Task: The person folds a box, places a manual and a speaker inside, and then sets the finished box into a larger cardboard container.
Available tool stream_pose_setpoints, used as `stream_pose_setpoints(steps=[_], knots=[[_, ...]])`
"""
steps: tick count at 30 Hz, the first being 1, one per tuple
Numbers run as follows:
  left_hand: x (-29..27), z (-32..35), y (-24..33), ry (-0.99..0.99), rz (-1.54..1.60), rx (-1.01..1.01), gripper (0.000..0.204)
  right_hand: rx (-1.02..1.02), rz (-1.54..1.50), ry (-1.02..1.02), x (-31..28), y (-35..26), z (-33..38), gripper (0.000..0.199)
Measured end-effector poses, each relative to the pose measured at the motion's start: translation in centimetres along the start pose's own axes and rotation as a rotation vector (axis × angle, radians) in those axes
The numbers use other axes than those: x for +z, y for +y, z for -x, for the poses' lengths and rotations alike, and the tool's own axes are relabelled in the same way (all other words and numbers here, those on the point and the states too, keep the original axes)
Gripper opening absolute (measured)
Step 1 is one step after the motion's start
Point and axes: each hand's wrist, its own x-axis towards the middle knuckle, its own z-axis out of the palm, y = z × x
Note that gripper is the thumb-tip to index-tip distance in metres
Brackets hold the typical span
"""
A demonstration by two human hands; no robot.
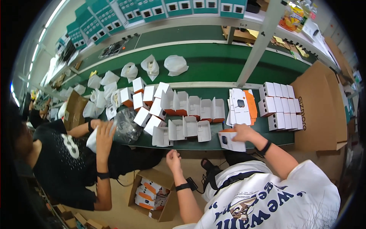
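My right hand (245, 133) grips a small white and orange carton (231, 140) at the table's front edge, fingers on its upper side. The carton has a picture of a dark device on it. My left hand (174, 160) hangs in front of the table edge with its fingers curled in and nothing visible in them. Beyond it stand several open white cartons (184, 129) with raised flaps, in two rows. Just behind my right hand lies a stack of flat white and orange cartons (241, 107).
Closed white boxes (280, 101) are stacked at the right beside a large brown carton (320, 110). More white boxes (142, 116) stand left of centre. A co-worker (68, 152) handles a white bag at the left. A floor carton (152, 194) holds flat cartons. Teal boxes (152, 9) line the shelf.
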Motion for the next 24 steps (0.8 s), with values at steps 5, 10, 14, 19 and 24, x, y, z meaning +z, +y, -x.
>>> stream_pose_setpoints(steps=[5,10,14,19,24], knots=[[2.1,3.5,-0.6,-0.399,-0.312,0.088,0.019,0.044,-0.556,0.063,-1.2,-6.1,-1.0,0.072],[8.3,8.9,2.4,-0.57,-0.464,0.194,0.029,-0.045,-1.06,0.209,-0.1,-4.6,-0.7,0.056],[9.5,9.9,1.9,-0.621,-0.553,0.19,0.028,-0.023,-0.694,0.698,-0.9,2.4,-6.0,0.051],[11.6,11.2,1.4,-0.773,-0.605,0.234,0.024,0.436,-0.267,0.813,-2.8,10.4,-13.4,0.092],[12.0,12.0,1.7,-0.784,-0.711,0.21,0.023,0.49,-0.36,0.561,-5.2,10.6,-14.5,0.096]])
